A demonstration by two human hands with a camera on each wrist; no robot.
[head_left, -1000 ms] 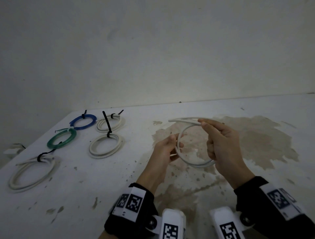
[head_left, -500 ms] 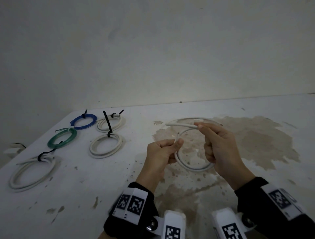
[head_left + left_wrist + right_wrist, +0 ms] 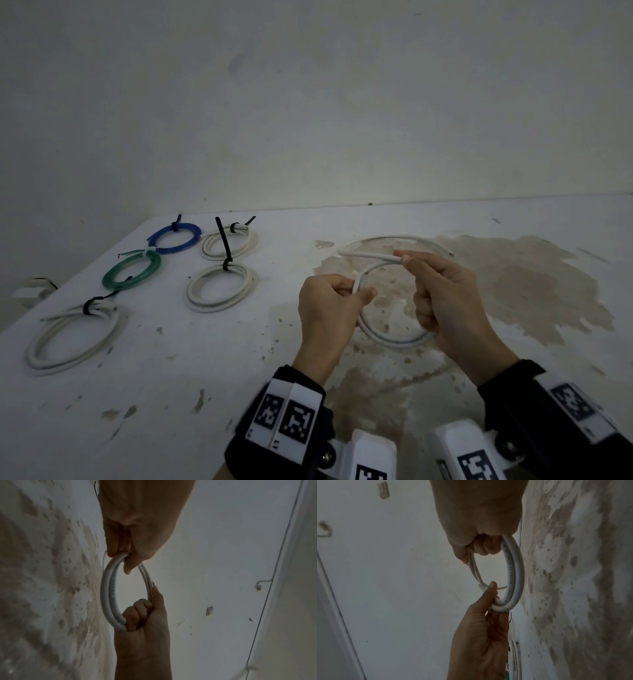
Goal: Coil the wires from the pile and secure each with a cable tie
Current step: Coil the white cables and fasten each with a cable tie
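A thick white wire (image 3: 394, 339) is wound into a loop of about two turns and held above the table by both hands. My left hand (image 3: 342, 294) pinches the loop's left side between thumb and curled fingers. My right hand (image 3: 428, 284) grips the right side, and its thumb and forefinger pinch the free end (image 3: 366, 255), which sticks out to the left. The left wrist view shows the coil (image 3: 109, 595) between the left hand (image 3: 128, 557) above and the right hand (image 3: 142, 615) below. In the right wrist view the coil (image 3: 515, 574) hangs between the right hand (image 3: 481, 543) and the left hand (image 3: 491, 601).
At the table's left lie tied coils: blue (image 3: 174, 238), green (image 3: 132, 270) and three white (image 3: 226, 243) (image 3: 221, 287) (image 3: 73, 339), each with a black cable tie. A thin pale wire (image 3: 394, 237) arcs on the stained tabletop (image 3: 531, 291) behind my hands. A wall stands close behind.
My left fingers have curled tighter round the coil's left side. My right hand has brought the free end lower, closer to the loop. The tied coils have not moved.
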